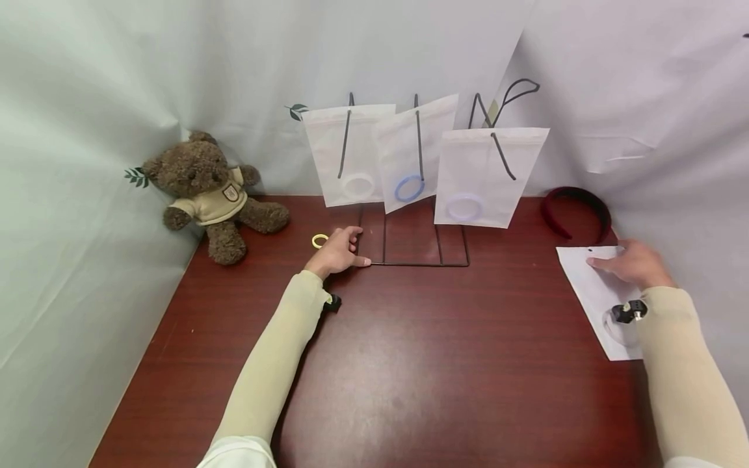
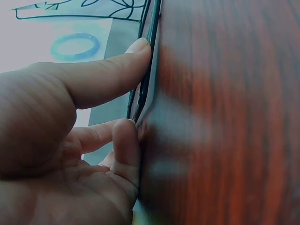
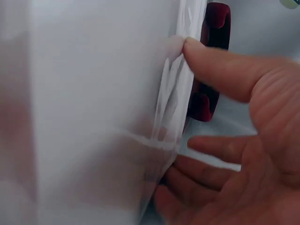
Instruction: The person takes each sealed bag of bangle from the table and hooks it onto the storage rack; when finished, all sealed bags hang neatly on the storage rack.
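A black wire rack (image 1: 409, 264) stands toward the back of the table, and my left hand (image 1: 335, 252) holds the front left corner of its base. In the left wrist view the thumb (image 2: 115, 75) lies against the black bar. Three white bags hang from the rack's hooks: a left one (image 1: 328, 149), a middle one (image 1: 435, 133) and a right one (image 1: 497, 182), each showing a ring through it. At the right, my right hand (image 1: 640, 263) pinches the top edge of another white bag (image 1: 591, 292), thumb above. A pale ring (image 1: 611, 328) shows near its lower end, partly hidden by my wrist.
A brown teddy bear (image 1: 219, 201) in a cream top sits at the back left. Near my left hand lies a yellow ring (image 1: 319, 241). A dark red headband (image 1: 576, 192) rests behind the right-hand bag. White cloth (image 1: 409, 45) encloses the table at the back and sides.
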A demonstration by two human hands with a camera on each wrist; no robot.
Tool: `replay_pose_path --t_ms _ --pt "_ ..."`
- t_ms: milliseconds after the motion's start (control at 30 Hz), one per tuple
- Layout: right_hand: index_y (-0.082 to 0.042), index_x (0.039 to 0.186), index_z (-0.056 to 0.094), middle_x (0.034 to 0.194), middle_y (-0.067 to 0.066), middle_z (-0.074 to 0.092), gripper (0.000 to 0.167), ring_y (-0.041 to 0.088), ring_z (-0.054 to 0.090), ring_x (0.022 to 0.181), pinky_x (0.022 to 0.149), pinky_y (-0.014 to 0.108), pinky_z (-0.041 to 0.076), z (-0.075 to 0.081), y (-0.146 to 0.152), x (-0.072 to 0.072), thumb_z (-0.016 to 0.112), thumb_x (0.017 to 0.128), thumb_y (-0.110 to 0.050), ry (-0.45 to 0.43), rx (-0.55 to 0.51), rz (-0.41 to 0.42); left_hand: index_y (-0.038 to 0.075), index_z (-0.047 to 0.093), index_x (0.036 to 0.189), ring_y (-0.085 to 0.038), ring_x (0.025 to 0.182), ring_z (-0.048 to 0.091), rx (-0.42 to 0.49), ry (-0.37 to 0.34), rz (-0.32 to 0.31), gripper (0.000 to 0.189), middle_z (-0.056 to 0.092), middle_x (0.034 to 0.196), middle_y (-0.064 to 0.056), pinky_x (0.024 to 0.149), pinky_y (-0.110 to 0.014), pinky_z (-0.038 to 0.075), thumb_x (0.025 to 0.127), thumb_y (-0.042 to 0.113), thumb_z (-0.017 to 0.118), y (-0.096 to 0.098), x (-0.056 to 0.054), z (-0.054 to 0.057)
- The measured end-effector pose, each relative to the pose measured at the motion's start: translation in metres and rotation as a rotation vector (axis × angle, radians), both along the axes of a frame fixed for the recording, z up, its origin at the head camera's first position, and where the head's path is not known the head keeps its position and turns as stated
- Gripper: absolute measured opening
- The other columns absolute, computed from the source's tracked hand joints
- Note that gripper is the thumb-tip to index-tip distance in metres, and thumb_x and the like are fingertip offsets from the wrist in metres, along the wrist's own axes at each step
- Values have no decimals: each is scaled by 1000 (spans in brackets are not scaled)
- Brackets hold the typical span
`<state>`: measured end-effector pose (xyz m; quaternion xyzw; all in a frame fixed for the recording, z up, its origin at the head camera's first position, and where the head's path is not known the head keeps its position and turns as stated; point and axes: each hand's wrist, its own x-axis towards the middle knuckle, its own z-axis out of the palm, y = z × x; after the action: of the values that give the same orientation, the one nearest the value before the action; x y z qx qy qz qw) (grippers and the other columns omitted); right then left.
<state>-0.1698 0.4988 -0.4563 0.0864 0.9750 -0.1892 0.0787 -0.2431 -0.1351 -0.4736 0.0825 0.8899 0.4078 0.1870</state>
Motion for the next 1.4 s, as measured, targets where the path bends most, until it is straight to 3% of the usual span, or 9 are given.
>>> replay_pose_path --t_ms 133,333,400,567,800,1033,1133,1267,1400 --pt "22 111 55 100 40 62 80 54 59 92 77 55 48 0 -1 5 78 91 -51 71 52 -3 11 41 161 -29 125 51 -16 12 -6 84 48 142 -14 113 -48 42 91 20 86 0 0 -1" --pt "24 134 48 125 49 53 88 63 48 112 94 68 42 3 -4 10 81 90 -45 108 41 -50 12 41 161 -29 124 51 -18 18 -3 83 48 141 -13 112 -48 42 91 21 86 0 -1 -2" --pt "22 135 49 126 47 54 84 63 49 112 93 67 43 4 -5 11 80 91 -43 127 24 -59 13 41 162 -28 124 51 -16 15 1 84 48 142 -13 112 -48 42 91 21 86 0 -1 -2" --pt "16 131 50 124 44 55 65 59 52 109 83 55 43 6 -8 12 73 98 -36 177 -30 -68 12 41 162 -29 125 51 -20 9 0 84 48 142 -13 113 -48 42 91 21 86 0 -1 -3" --pt "7 135 50 130 40 51 54 55 46 112 82 47 36 21 -19 18 66 104 -34 227 -98 -84 13 41 161 -29 123 51 -21 17 9 84 48 140 -13 112 -48 42 91 21 86 -1 -1 -3" --pt "-1 130 57 125 28 56 47 33 45 102 80 31 33 34 -29 29 64 104 -39 260 -128 -55 13 40 162 -28 124 51 -21 14 -4 84 47 142 -13 111 -48 43 92 23 86 0 -2 -3" --pt "-2 129 57 121 19 57 45 21 45 99 81 30 33 41 -35 32 64 105 -40 272 -135 -47 13 40 162 -29 124 51 -18 12 -4 84 47 142 -13 111 -48 43 92 22 85 -1 0 -1" --pt "-5 127 60 108 -13 57 42 2 43 94 82 30 32 51 -44 36 66 104 -40 303 -156 -26 13 39 162 -29 124 51 -18 12 -7 84 47 143 -13 111 -48 43 92 22 85 -1 0 0" --pt "-9 122 65 91 -37 50 38 -3 42 88 76 27 33 61 -56 38 72 101 -40 333 -170 6 12 39 162 -29 125 51 -20 18 -11 85 47 143 -14 112 -48 43 92 21 85 -1 -1 -1"
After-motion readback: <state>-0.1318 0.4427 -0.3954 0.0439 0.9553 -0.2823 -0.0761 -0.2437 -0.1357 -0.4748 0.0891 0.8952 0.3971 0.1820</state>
